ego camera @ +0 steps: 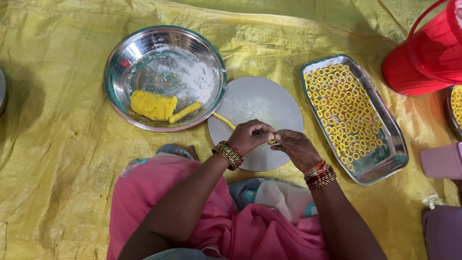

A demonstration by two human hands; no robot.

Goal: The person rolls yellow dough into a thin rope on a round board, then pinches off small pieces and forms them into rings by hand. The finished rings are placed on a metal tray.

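Observation:
My left hand [250, 136] and my right hand [294, 147] meet over a round grey board [262, 98], both pinching a small piece of yellow dough [272, 140] between the fingertips. A thin yellow dough rope [224, 120] lies on the board's left edge and runs toward my left hand. To the left stands a steel bowl [126, 53] dusted with flour, holding a yellow dough lump [153, 105] and a short dough roll [185, 111]. On the right a rectangular steel tray [385, 159] is filled with several small yellow dough rings [339, 103].
A yellow plastic sheet [57, 144] covers the floor. A red plastic bucket [428, 50] lies at the top right, with another tray edge [455, 108] below it. A pink box [442, 161] sits at the right edge. Pink cloth [159, 192] covers my lap.

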